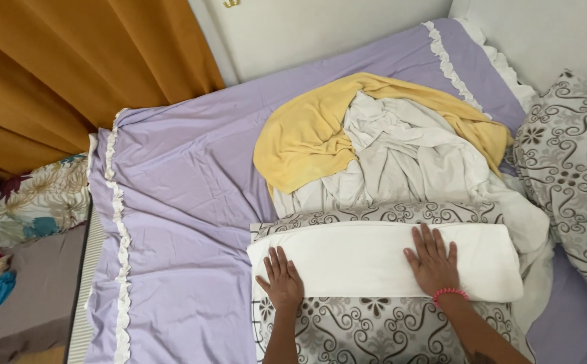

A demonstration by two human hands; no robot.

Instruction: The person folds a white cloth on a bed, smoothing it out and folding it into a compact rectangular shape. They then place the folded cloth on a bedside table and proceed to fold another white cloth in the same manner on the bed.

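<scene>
My left hand (pixel 281 278) lies flat, fingers spread, on the left end of a white pillow (pixel 367 259). My right hand (pixel 433 259), with a pink bead bracelet at the wrist, presses flat on the pillow's right part. The white pillow lies across a grey patterned pillowcase (pixel 367 327) whose far edge shows just beyond it. All of this rests on a bed with a lilac sheet (pixel 185 195).
A heap of white cloth (pixel 408 155) and a yellow towel (pixel 307 138) sits behind the pillow. Another patterned pillow (pixel 570 155) leans at the right by the wall. Orange curtain (pixel 71 61) hangs at the left; a floral cushion (pixel 34 199) and clothes lie beside the bed.
</scene>
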